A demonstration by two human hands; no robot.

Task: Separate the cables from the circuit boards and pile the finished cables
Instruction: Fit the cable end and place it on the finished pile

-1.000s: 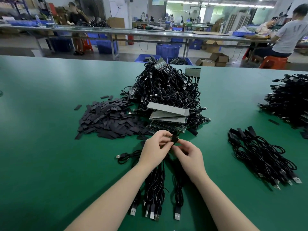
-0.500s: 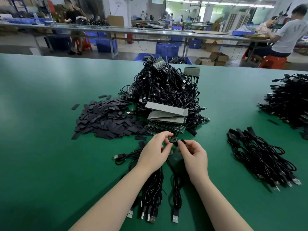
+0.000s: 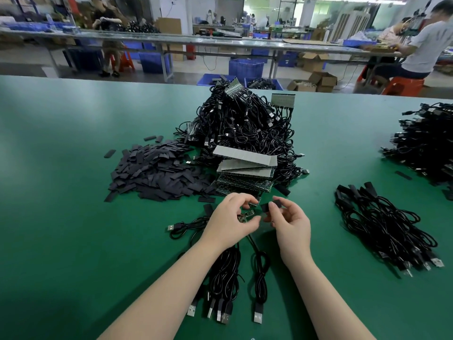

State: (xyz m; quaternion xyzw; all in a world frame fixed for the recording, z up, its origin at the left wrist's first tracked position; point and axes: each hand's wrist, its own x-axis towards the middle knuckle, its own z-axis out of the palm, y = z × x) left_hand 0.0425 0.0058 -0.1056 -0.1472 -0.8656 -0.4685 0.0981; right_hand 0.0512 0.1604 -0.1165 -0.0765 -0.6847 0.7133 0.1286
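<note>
Head view: both hands meet over the near middle of the green table [image 3: 73, 217].
Circuit board: a small green board [image 3: 246, 215] sits in the left hand [image 3: 232, 222], pinched between curled fingers and thumb; only part of it shows.
Black sleeve piece: a small flat black piece [image 3: 270, 207] is pinched in the fingertips of the right hand [image 3: 290, 224], just beside the board, with a narrow gap between the two.
Cable at the hands: a black lead [image 3: 259, 273] runs from under the hands toward the camera and ends in a USB plug; whether it joins the board cannot be told.
Loose cables near: a bundle of black USB cables [image 3: 225, 278] lies under the left forearm, plugs toward the camera; one more cable [image 3: 186, 225] lies to the left of the left hand.
Board stack: strips of boards [image 3: 245, 168] lie stacked just beyond the hands, against the big heap.
Unfinished heap: a tall tangle of black cables with boards [image 3: 240, 123] stands at the table's middle.
Sleeve scrap: a spread of flat black pieces [image 3: 157, 170] lies left of the heap.
Finished pile: black cables [image 3: 384, 224] lie together to the right, well apart from the hands.
Far right pile: more black cables [image 3: 426, 146] at the table's right edge.
Background: other benches, blue crates [image 3: 246, 67] and seated people.
</note>
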